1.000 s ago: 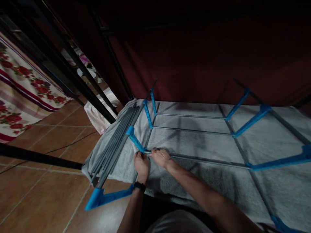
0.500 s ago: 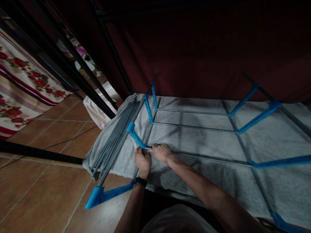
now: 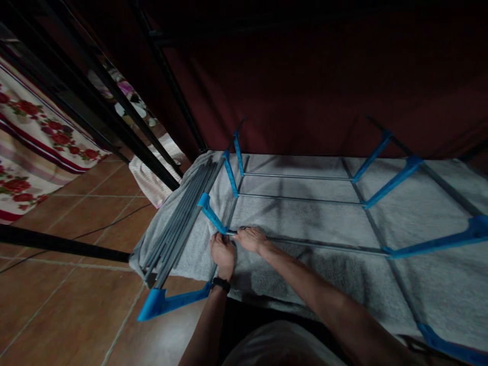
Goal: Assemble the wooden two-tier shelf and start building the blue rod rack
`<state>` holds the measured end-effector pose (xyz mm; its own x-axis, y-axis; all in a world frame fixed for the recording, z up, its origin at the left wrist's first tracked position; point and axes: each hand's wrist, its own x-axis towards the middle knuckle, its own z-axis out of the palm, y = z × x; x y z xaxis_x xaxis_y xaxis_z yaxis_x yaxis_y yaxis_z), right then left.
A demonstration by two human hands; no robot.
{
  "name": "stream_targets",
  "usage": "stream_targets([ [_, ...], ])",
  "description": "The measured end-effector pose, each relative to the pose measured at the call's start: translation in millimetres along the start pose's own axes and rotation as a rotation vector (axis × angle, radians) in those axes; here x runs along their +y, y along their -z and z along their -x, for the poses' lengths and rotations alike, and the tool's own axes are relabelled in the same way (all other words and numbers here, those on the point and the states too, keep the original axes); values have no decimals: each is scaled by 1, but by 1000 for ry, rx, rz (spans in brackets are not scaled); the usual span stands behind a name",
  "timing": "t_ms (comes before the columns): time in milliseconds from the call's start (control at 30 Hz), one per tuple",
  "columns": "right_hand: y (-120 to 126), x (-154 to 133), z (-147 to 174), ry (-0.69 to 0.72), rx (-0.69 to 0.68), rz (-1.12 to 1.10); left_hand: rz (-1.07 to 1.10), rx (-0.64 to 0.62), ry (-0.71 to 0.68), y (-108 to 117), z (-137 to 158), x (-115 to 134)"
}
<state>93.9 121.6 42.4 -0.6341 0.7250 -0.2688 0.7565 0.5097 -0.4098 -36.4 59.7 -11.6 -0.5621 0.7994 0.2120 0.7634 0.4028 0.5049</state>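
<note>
A partly assembled rack of grey metal tubes and blue plastic brackets lies on the grey towel-like cloth. My right hand (image 3: 249, 239) is closed around the near crossbar tube (image 3: 328, 246), close to its left end. Just left of it, my left hand (image 3: 222, 252), with a black band on the wrist, curls round the side tube (image 3: 232, 209) where it meets a blue bracket (image 3: 212, 214); its fingertips are partly hidden. Two thinner crossbars (image 3: 301, 199) run parallel farther back. More blue brackets (image 3: 392, 182) join the tubes on the right.
A bundle of loose grey tubes (image 3: 183, 218) lies at the cloth's left edge. Black metal posts (image 3: 152, 165) stand at the left, over a tiled floor (image 3: 91, 300) with a dark cable. A floral curtain (image 3: 41, 147) hangs beyond. A dark red panel (image 3: 305, 91) borders the cloth (image 3: 290, 218).
The rack's right side appears slightly farther left and higher in view, with some camera shift. Both hands keep the same places at the left joint.
</note>
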Motion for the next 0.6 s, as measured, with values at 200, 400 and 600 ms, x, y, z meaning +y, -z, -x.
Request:
stream_targets([
  [200, -6, -5, 5, -13, 77, 26, -84, -6, -75, 4, 0, 0],
  [400, -19, 16, 53, 48, 463, -40, 27, -25, -160, 3, -10, -11],
  [600, -66, 95, 175, -210, 954, -302, 119, -50, -182, 4, -24, -16],
])
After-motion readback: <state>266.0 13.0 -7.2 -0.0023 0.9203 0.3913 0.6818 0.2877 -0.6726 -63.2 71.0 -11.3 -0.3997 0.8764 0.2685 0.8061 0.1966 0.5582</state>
